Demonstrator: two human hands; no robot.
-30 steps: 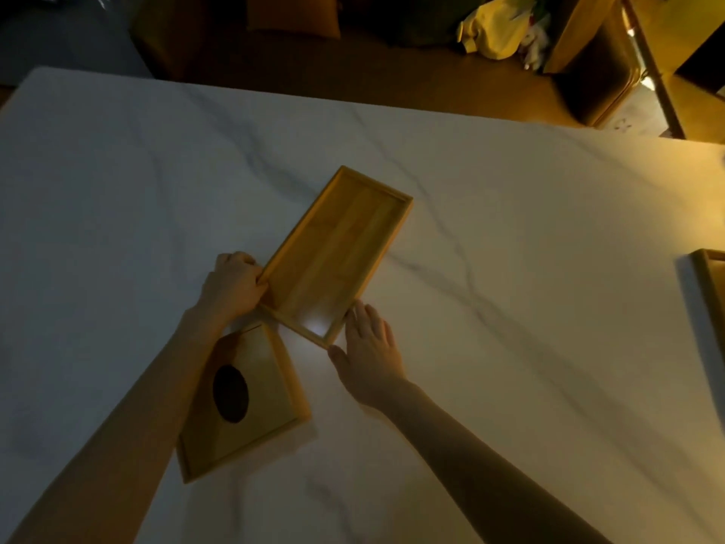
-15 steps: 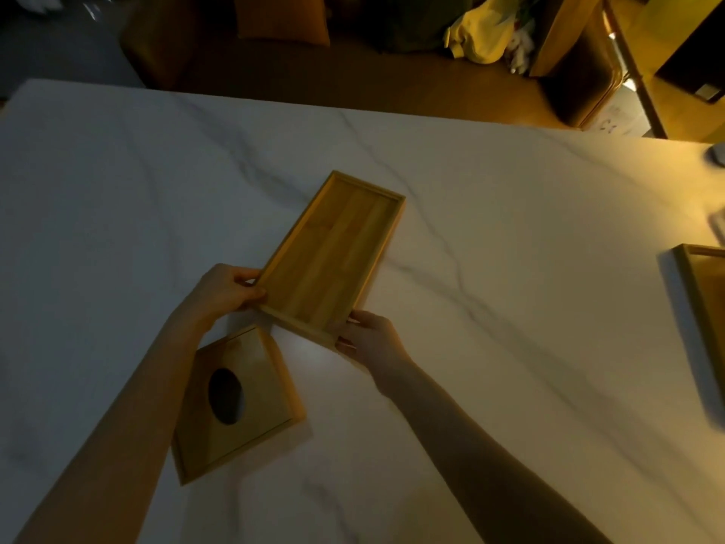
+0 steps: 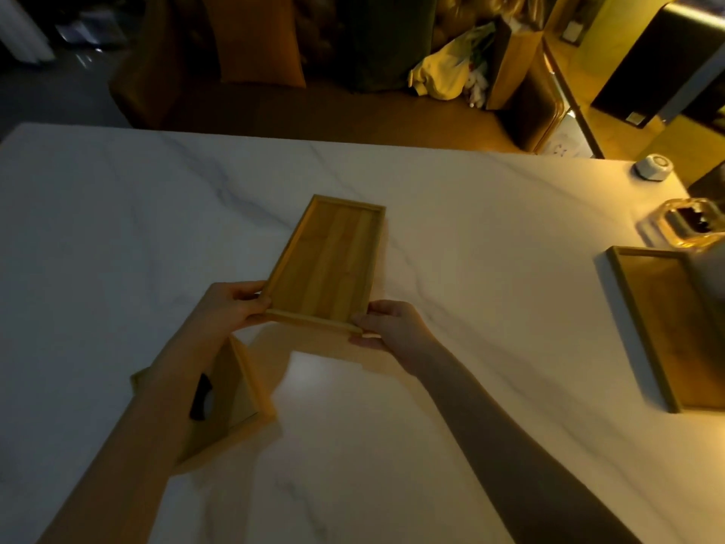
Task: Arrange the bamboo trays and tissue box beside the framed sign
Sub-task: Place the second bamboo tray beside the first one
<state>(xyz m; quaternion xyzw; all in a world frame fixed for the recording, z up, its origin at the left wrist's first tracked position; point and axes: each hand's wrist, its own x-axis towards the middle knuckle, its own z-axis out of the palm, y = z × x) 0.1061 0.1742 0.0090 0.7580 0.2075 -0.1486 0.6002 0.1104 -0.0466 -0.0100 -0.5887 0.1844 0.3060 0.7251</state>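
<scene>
A long bamboo tray (image 3: pixel 329 265) is held above the white marble table (image 3: pixel 470 229), its near short end gripped at both corners. My left hand (image 3: pixel 231 308) pinches the left corner and my right hand (image 3: pixel 392 327) pinches the right corner. Below my left forearm lies a bamboo tissue box (image 3: pixel 235 390) with a dark oval slot, partly hidden by the arm. A second bamboo tray (image 3: pixel 667 327) rests at the table's right edge, cut off by the frame. No framed sign is clearly visible.
A glass ashtray-like dish (image 3: pixel 690 225) and a small white round object (image 3: pixel 654 168) sit at the far right of the table. Beyond the far edge are a sofa with an orange cushion (image 3: pixel 255 37) and a yellow bag (image 3: pixel 443 72).
Both hands closed on the tray's near end and lifted it off the table, turning it straighter. The view swung right, bringing the second tray and dish into sight.
</scene>
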